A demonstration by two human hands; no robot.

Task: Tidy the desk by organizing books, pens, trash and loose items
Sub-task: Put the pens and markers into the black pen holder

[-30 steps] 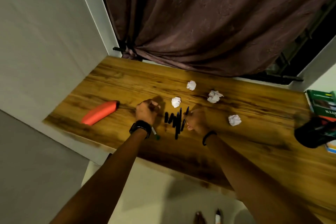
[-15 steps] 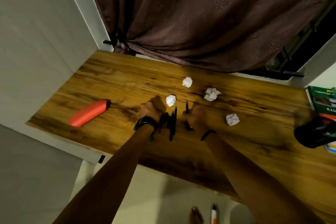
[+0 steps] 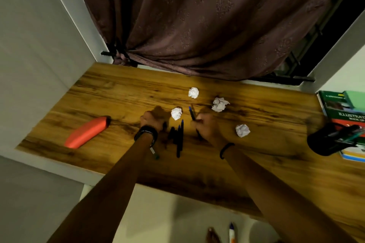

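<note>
On the desk [image 3: 118,92], 4 paper balls [image 3: 193,92] lie behind and right of the pens [image 3: 178,138].

Dark pens [image 3: 178,138] lie parallel at desk centre, tips toward 12 o'clock. Blue pen [image 3: 191,113] at their 1 o'clock, gripped by right hand [image 3: 207,128]. Four crumpled paper balls [image 3: 176,113] spread from 12 to 3 o'clock. Orange case [image 3: 87,132] lies flat at 9 o'clock. Books [image 3: 343,108] and pen cup [image 3: 325,141] at 3 o'clock.

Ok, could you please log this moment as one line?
right hand: grips blue pen | left hand: curled, hold unclear | loose pens: between hands | paper balls: four on desk
</note>
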